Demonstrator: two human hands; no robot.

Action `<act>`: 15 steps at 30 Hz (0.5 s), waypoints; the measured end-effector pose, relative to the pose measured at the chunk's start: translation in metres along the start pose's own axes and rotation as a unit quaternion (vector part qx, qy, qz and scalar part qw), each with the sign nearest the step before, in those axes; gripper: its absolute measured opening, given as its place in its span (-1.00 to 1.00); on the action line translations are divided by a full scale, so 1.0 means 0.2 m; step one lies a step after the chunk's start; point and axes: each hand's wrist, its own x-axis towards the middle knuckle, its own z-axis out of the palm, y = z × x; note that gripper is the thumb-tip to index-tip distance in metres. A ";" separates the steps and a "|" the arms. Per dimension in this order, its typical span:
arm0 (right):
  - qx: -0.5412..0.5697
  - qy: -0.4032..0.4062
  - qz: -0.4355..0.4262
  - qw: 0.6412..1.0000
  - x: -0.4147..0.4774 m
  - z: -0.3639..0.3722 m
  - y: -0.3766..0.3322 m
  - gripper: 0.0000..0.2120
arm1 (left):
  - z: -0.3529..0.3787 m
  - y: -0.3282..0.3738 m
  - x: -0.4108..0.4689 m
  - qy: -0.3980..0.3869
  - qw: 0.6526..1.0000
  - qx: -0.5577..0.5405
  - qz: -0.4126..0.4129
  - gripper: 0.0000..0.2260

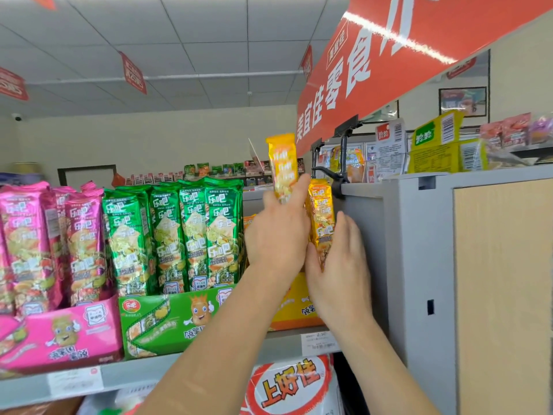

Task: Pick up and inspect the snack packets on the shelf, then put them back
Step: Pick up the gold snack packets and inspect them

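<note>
Left hand (276, 235) grasps a yellow packet (282, 166) by its lower end; the packet stands upright, raised at 12 o'clock above the hand. At 3 o'clock from it, the right hand (338, 265) grips an orange-gold packet (321, 218) between thumb and fingers, upright over the yellow box (294, 304) on the shelf (149, 375). Green packets (191, 235) stand at 9 o'clock.
</note>
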 end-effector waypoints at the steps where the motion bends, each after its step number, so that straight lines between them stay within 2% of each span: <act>1: 0.000 0.003 -0.019 1.000 -0.02 0.00 0.00 -0.35 | -0.04 0.01 -0.02 0.038 0.999 -0.014 0.013 -0.54; 6: 0.050 0.002 -0.077 0.996 -0.18 -0.06 -0.01 -0.36 | -0.24 -0.04 -0.18 0.190 0.968 -0.135 0.095 -0.52; 8: 0.102 -0.002 -0.077 0.992 -0.25 -0.11 -0.05 -0.39 | -0.28 -0.10 -0.27 0.213 0.948 -0.199 0.130 -0.57; 10: 0.185 -0.030 -0.033 0.982 -0.29 -0.17 -0.11 -0.43 | -0.31 -0.17 -0.36 0.212 0.929 -0.262 0.149 -0.60; 13: 0.318 -0.166 -0.013 0.933 -0.32 -0.28 -0.19 -0.63 | -0.36 -0.25 -0.51 0.182 0.905 -0.356 0.146 -0.61; 15: 0.402 -0.308 -0.013 0.862 -0.37 -0.34 -0.23 -0.72 | -0.41 -0.29 -0.60 0.164 0.886 -0.416 0.124 -0.56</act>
